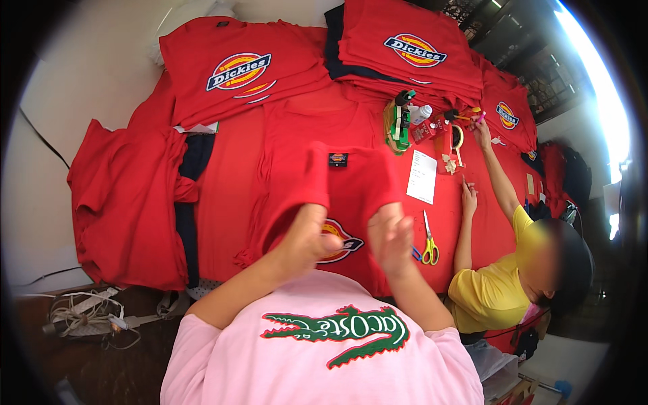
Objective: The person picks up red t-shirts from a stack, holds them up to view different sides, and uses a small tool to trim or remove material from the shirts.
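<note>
A red-covered table (229, 202) spreads in front of me. Folded red shirts stand in a left pile (196, 64) and a right pile (405, 74) along its far side, each with a round emblem showing on top. A loose red garment (118, 202) droops over the table's left end, beside some dark cloth (191, 223). To my right a co-worker in a yellow top (489, 297) reaches both arms over the table. The red shirt (364, 185) I'm handling is right before me, partly raised above the table, its neck label facing me. My left hand (310, 236) and right hand (391, 239) are a little apart, partly covered by its fabric; they're blurred, and I can't tell how tightly either grips. Right of the shirt lies a white paper slip (422, 177), with yellow-handled scissors (430, 251) nearer me and a tape roll (457, 138) farther off.
</note>
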A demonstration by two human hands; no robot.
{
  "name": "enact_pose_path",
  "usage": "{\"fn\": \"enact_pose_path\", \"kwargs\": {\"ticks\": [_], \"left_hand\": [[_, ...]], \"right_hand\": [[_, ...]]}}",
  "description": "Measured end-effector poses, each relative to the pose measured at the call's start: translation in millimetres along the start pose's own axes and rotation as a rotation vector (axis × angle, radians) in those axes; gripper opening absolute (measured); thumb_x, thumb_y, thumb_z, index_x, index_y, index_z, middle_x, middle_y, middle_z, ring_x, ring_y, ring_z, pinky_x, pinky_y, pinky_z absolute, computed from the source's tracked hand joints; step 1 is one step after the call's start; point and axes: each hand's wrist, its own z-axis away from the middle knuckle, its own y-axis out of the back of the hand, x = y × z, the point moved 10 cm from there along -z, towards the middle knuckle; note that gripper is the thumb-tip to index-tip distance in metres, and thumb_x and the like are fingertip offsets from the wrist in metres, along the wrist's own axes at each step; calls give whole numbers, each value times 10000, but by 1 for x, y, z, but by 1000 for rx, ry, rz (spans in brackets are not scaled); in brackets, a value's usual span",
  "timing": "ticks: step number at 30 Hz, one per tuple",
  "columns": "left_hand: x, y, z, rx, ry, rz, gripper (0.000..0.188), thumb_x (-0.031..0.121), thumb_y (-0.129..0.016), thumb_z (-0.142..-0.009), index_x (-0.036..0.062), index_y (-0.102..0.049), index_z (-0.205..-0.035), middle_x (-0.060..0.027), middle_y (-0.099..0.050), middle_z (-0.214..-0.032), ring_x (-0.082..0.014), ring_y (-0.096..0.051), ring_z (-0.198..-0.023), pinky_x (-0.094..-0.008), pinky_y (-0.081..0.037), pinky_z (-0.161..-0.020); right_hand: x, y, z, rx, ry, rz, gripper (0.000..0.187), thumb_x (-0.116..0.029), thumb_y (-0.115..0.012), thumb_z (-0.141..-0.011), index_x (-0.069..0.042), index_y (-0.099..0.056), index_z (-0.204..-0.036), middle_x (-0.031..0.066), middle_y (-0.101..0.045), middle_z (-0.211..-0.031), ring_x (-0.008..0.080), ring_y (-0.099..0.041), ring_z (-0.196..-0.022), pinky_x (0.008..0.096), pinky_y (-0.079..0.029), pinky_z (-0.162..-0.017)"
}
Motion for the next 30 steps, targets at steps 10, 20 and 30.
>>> {"fn": "enact_pose_path", "kwargs": {"ticks": [10,20,30], "left_hand": [[8,-43,6,-116,-125,-79,1221,783,-543,-919,-132,-121,-1607,-303,-202,-1661,-398,-171,-1572,-464,-150,-1269],[5,-48,17,-154,-231,-197,1131,689,-591,-920,-101,-174,-1613,-296,-182,-1680,-420,-145,-1581,-479,-125,-1275],[25,5,-11,18,-175,59,1050,718,-435,-990,-110,-232,-1603,-276,-312,-1656,-374,-342,-1529,-438,-241,-1267]], "right_hand": [[18,-63,25,-211,88,179,1347,-940,-430,-844,99,-81,-1626,223,-204,-1671,319,-234,-1557,417,-248,-1239],[25,-61,35,-192,130,304,1402,-982,-403,-796,105,-89,-1625,231,-211,-1667,337,-238,-1554,429,-250,-1236],[-20,-29,-4,-94,264,93,844,-608,-376,-1068,98,-327,-1528,191,-439,-1554,285,-420,-1450,408,-324,-1211]]}}
